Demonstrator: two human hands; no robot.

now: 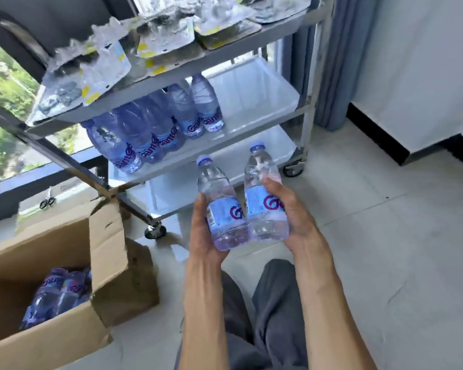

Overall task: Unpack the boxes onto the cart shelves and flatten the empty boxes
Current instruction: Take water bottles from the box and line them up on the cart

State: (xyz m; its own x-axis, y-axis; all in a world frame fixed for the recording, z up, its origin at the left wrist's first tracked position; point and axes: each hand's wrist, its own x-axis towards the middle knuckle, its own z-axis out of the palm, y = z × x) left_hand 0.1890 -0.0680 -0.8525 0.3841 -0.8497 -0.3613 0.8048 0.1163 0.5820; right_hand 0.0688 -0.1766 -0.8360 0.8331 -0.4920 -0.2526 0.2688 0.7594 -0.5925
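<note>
Two water bottles, one gripped in each curled hand, left hand [202, 231] and right hand [292, 209], at centre; bottles fill the middle shelf [251, 102] toward 10 o'clock; more remain in the cardboard box [51, 324] at 8 o'clock, unflattened.

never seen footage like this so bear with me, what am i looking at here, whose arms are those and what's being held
This is one picture from a camera worn on a person's head, looking down at their own bare arms; there is no machine. The left hand and right hand each grip a clear plastic water bottle with a blue cap: the left bottle and the right bottle. Ahead stands a metal three-shelf cart; its middle shelf holds more bottles. At lower left, an open brown cardboard box on the floor still holds bottles.
</note>
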